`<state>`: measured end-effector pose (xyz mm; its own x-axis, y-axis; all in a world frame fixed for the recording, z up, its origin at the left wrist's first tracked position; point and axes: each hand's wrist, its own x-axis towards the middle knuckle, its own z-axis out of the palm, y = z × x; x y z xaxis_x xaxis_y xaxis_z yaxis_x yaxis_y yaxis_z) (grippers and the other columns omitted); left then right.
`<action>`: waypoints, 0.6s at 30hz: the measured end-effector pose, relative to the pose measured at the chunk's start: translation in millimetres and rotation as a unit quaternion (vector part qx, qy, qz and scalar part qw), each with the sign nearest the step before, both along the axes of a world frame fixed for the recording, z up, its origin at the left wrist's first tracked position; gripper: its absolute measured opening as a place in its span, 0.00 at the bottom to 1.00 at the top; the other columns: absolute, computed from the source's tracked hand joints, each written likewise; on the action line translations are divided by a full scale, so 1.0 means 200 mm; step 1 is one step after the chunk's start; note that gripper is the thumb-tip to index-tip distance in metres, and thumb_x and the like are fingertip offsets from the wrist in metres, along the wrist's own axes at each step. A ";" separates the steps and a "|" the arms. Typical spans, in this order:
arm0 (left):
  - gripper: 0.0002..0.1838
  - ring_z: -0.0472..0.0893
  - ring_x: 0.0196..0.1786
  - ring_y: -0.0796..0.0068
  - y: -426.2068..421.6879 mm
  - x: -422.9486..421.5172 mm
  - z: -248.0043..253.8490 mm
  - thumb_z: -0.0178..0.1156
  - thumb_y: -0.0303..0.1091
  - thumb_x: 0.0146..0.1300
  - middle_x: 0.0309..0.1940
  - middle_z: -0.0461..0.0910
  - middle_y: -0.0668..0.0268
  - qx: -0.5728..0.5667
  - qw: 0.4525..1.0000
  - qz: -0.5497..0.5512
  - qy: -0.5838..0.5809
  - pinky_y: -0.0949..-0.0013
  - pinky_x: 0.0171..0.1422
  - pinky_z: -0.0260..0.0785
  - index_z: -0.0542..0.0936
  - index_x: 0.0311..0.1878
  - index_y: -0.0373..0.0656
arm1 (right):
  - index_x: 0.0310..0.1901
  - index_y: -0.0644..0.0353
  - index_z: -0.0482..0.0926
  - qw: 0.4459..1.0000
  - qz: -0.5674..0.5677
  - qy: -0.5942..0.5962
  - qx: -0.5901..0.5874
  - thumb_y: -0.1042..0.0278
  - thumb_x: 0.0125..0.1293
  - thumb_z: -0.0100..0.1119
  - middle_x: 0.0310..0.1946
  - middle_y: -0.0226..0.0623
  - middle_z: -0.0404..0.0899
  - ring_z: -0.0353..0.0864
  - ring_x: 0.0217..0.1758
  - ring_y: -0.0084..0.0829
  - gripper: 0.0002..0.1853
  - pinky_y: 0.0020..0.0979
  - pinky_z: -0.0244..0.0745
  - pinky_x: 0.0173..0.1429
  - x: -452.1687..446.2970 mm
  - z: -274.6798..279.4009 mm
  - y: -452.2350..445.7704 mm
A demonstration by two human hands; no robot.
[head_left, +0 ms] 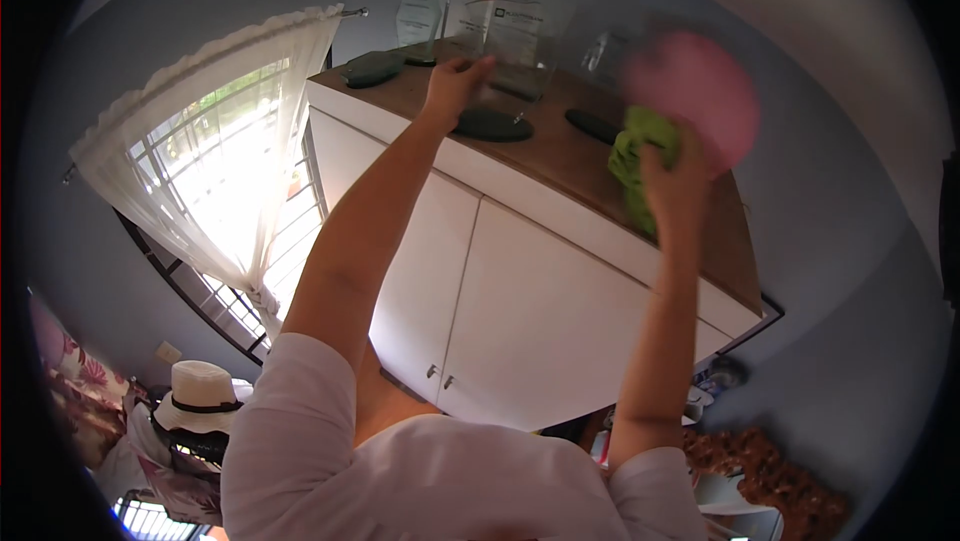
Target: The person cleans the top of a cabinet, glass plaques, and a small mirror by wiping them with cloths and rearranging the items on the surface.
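Observation:
My left hand (460,96) is raised over the cabinet top, its fingers closed at the left edge of a clear glass plaque (518,36). A dark oval base (495,126) lies just below that hand. In my right hand (682,186) is a bunched green cloth (640,156), held above the right part of the cabinet top. Right behind it shows a round pink object (705,91), blurred; I cannot tell its kind or whether my hand touches it. Another dark oval base (593,127) is left of the cloth.
More clear plaques (418,16) stand at the back of the brown cabinet top (560,166). White doors (530,301) face me below. Left is a window with a sheer white curtain (200,131); a white hat (200,396) sits at lower left, a carved brown wooden piece (790,481) at lower right.

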<state>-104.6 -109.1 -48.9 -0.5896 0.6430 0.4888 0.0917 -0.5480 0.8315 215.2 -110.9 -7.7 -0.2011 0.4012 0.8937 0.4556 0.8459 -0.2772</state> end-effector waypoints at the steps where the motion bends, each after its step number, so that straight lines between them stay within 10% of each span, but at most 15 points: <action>1: 0.20 0.75 0.28 0.80 0.00 0.01 -0.01 0.67 0.47 0.51 0.26 0.79 0.66 0.000 1.000 -0.006 0.002 0.77 0.32 0.66 0.80 0.34 0.36 | 0.51 0.59 0.70 0.996 0.081 -0.006 0.022 0.71 0.52 0.58 0.45 0.48 0.73 0.74 0.49 0.46 0.22 0.41 0.69 0.51 -0.11 -0.03 0.00; 8: 0.22 0.73 0.28 0.81 -0.05 0.04 -0.02 0.61 0.51 0.56 0.24 0.77 0.67 0.002 0.999 0.034 0.020 0.77 0.32 0.64 0.81 0.32 0.36 | 0.62 0.50 0.63 0.993 0.115 -0.018 0.001 0.76 0.51 0.57 0.46 0.50 0.62 0.69 0.49 0.49 0.33 0.38 0.67 0.55 -0.72 -0.12 0.01; 18: 0.21 0.71 0.27 0.82 -0.03 0.04 -0.12 0.53 0.49 0.63 0.23 0.76 0.67 0.059 0.995 0.081 0.016 0.75 0.32 0.62 0.79 0.34 0.36 | 0.50 0.59 0.68 0.985 -0.003 0.150 0.081 0.68 0.46 0.66 0.39 0.48 0.62 0.66 0.47 0.47 0.27 0.42 0.66 0.50 -0.95 0.09 0.16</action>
